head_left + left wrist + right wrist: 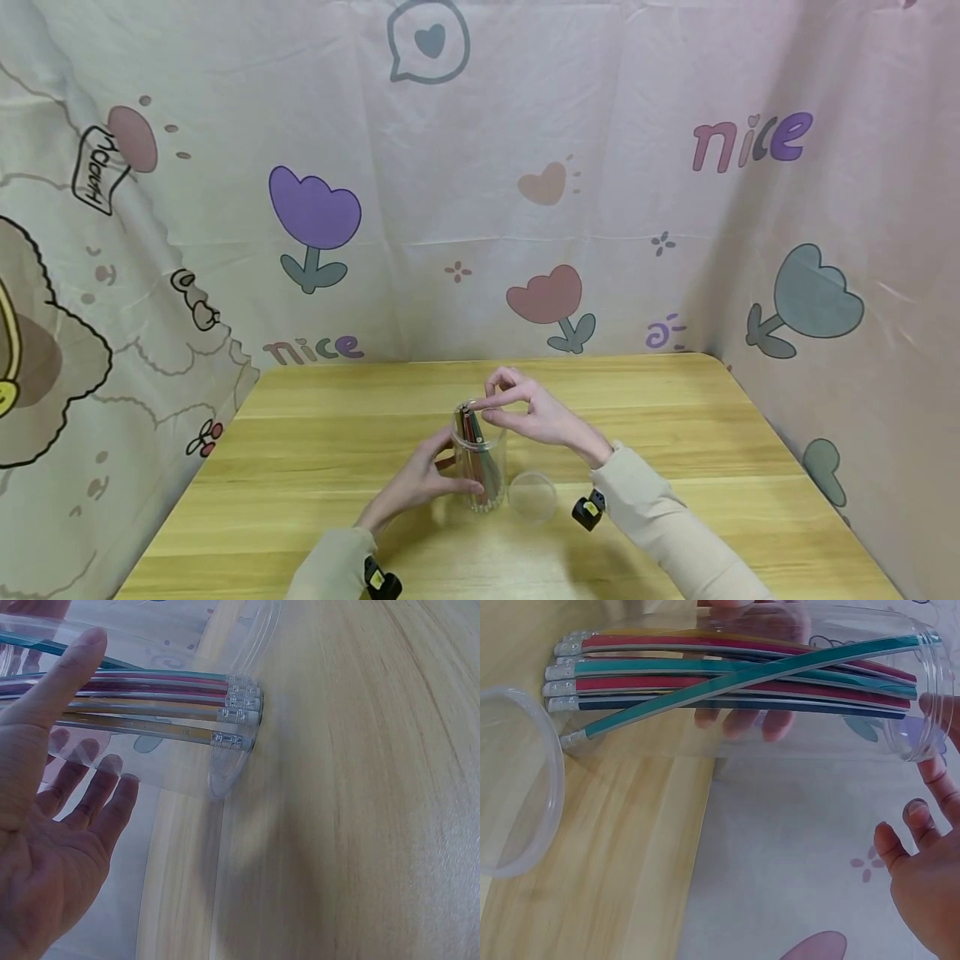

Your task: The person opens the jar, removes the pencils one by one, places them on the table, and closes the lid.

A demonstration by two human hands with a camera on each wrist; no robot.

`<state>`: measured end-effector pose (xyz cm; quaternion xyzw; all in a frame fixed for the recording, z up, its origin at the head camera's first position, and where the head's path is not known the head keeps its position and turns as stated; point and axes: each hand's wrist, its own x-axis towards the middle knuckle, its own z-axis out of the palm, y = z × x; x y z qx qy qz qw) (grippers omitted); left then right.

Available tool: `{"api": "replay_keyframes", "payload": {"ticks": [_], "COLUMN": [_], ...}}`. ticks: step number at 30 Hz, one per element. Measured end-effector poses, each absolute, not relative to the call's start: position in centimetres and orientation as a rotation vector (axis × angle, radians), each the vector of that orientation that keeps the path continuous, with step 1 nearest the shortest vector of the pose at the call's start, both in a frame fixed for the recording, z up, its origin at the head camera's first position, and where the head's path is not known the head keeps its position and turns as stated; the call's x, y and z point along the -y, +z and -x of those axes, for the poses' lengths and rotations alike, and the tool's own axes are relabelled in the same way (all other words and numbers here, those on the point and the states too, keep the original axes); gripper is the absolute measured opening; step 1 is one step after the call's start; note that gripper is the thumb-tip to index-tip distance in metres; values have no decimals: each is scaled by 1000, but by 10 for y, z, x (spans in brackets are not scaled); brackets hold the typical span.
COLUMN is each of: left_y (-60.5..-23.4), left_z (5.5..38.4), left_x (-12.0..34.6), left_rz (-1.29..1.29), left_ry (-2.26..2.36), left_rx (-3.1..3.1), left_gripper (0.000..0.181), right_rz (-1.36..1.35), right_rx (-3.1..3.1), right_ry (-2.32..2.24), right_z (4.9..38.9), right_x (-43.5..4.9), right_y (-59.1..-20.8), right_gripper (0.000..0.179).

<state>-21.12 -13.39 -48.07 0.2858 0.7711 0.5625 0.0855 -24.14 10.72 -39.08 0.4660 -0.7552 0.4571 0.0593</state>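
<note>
In the head view, a clear jar (500,457) stands upright on the wooden table (337,425), a printed cloth (450,208) hanging behind it; the left hand (422,482) steadies it from the jar's left, thumb across the front, fingers round the far side, so that is a grip on the jar itself; and here is the right hand (534,410) at the jar's mouth, index finger stretched out over the rim, thumb held apart from it; no pencil shows clearly between those fingers, and whether the fingertip touches pencil or rim, I cannot tell; the pencils (489,479) are inside the jar, and a clear round lid (532,497) lies just to the jar's right.

Over to the left wrist view; the thumb lies along the near side of the jar, the other fingers bent behind it; the pencils' metal-banded ends gather at the jar's bottom.

Now the right wrist view; one green pencil (757,675) slants across the others inside the jar, its far end up at the mouth; the right fingers are loosely bent and spread beside the rim.

As for progress, I judge the opening done, the lid being off; the visible pencils are all in the jar, so handling them looks to be in hand; the jar remains uncovered.
</note>
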Motion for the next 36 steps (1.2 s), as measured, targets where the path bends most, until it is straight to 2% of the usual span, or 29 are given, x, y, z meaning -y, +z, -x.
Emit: {"api": "replay_keyframes", "payload": {"ticks": [6, 36], "left_y": [-480, -482], "left_z": [211, 213], "left_x": [134, 135], "left_rz": [-857, -921], "left_ry": [1677, 1686], "left_rx": [-2290, -2282], "left_gripper": [89, 84], "right_rz": [-1382, -1210], "right_rx": [2340, 2398], "right_ry": [1349, 1402], "right_z": [240, 234], "right_x": [-107, -104], "right_y": [-394, -384], "right_gripper": [21, 9]}}
